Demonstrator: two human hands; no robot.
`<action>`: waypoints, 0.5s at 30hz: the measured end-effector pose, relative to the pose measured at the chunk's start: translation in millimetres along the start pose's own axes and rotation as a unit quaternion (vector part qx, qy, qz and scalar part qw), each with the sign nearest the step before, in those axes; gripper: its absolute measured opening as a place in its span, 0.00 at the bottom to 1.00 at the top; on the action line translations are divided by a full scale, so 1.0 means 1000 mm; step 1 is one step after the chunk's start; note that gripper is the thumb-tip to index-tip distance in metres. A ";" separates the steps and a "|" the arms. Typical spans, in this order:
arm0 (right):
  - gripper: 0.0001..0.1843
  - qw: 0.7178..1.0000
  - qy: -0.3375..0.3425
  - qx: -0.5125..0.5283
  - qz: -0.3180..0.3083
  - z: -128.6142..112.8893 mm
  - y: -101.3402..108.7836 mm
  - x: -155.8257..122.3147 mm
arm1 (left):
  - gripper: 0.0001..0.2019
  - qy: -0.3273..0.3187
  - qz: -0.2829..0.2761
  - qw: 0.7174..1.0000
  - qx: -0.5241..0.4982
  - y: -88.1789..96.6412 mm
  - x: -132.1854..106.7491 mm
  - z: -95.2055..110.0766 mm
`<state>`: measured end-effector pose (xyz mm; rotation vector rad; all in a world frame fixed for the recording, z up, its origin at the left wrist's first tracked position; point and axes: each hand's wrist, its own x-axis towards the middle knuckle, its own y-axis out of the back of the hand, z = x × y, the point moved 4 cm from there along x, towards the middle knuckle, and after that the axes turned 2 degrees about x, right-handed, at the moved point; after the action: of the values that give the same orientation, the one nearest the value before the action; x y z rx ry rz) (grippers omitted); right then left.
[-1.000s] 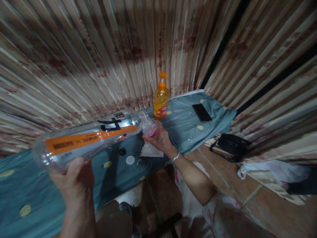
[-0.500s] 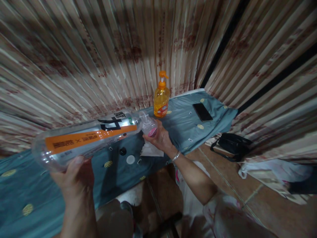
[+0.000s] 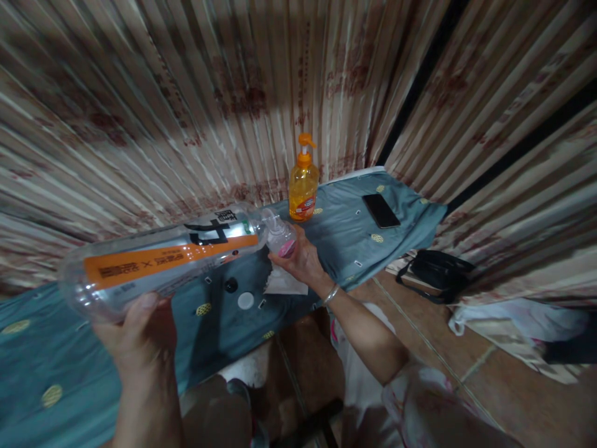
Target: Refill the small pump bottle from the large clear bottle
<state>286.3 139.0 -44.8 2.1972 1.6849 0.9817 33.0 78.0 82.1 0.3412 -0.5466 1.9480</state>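
My left hand (image 3: 142, 330) is closed around the lower end of a large clear plastic bottle (image 3: 172, 249) with an orange and silver label. The bottle is tipped nearly flat, its neck pointing right. In my right hand (image 3: 303, 258), closed around it, is a small clear bottle (image 3: 281, 235) with a pink mark. The two bottles' mouths meet; whether liquid passes between them I cannot tell. Below them on the cloth are a black cap (image 3: 231, 285), a white round lid (image 3: 245, 301) and a white paper piece (image 3: 285, 281).
An orange pump bottle (image 3: 303, 186) stands behind my right hand on the teal cloth (image 3: 345, 249). A black phone (image 3: 381, 210) lies to the right. Pleated curtains (image 3: 261, 93) hang behind the table. On the tiled floor at right are a black bag (image 3: 438, 274) and a white bag (image 3: 522, 320).
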 end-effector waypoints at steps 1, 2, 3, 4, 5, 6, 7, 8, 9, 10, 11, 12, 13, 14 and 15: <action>0.47 1.000 0.000 0.001 -0.001 0.000 0.000 0.000 | 0.41 0.000 -0.001 1.000 -0.001 0.000 0.000 0.000; 0.47 1.000 0.001 0.000 -0.001 0.000 0.000 0.000 | 0.39 0.000 -0.001 1.000 -0.002 0.000 0.000 -0.001; 0.48 1.000 0.000 -0.001 -0.002 0.000 0.000 0.000 | 0.38 -0.001 -0.001 1.000 -0.004 0.000 0.000 -0.001; 0.48 1.000 0.000 -0.003 -0.002 0.000 0.000 0.000 | 0.37 -0.001 -0.001 1.000 -0.006 0.000 0.000 -0.001; 0.48 1.000 -0.001 -0.006 -0.004 0.000 0.000 0.000 | 0.36 0.000 -0.001 1.000 -0.007 0.000 0.000 -0.001; 0.48 1.000 -0.001 -0.008 -0.004 0.001 0.000 0.000 | 0.36 -0.001 -0.001 1.000 -0.007 0.000 0.000 0.000; 0.48 1.000 -0.001 -0.009 -0.004 0.001 0.000 0.000 | 0.36 -0.002 -0.001 1.000 -0.006 -0.001 0.000 0.000; 0.47 1.000 0.000 -0.010 -0.003 0.001 0.000 0.000 | 0.37 -0.001 -0.001 1.000 -0.003 -0.001 0.000 0.000; 0.47 1.000 0.002 -0.010 -0.001 0.001 0.000 0.000 | 0.37 -0.001 0.000 1.000 0.002 -0.001 0.000 0.000; 0.47 1.000 0.004 -0.010 0.000 0.001 0.000 0.000 | 0.38 -0.001 0.001 1.000 0.006 0.000 0.000 0.000; 0.47 1.000 0.007 -0.009 0.002 0.001 0.000 -0.001 | 0.38 0.000 0.003 1.000 0.009 0.000 0.000 0.000; 0.47 1.000 0.009 -0.008 0.003 0.001 0.000 -0.001 | 0.38 0.003 0.005 1.000 0.011 0.000 0.000 0.000; 0.47 1.000 0.011 -0.006 0.003 0.001 0.000 -0.001 | 0.39 0.004 0.007 1.000 0.011 0.000 0.000 0.000; 0.47 1.000 0.012 -0.004 0.003 0.001 0.000 0.000 | 0.39 0.004 0.007 1.000 0.010 0.000 0.000 -0.001; 0.47 1.000 0.012 -0.002 0.004 0.001 0.000 0.000 | 0.38 0.002 0.008 1.000 0.006 0.000 0.000 0.000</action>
<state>286.7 138.9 -45.9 2.1990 1.6848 1.0170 33.2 78.2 81.7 0.3415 -0.5360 1.9686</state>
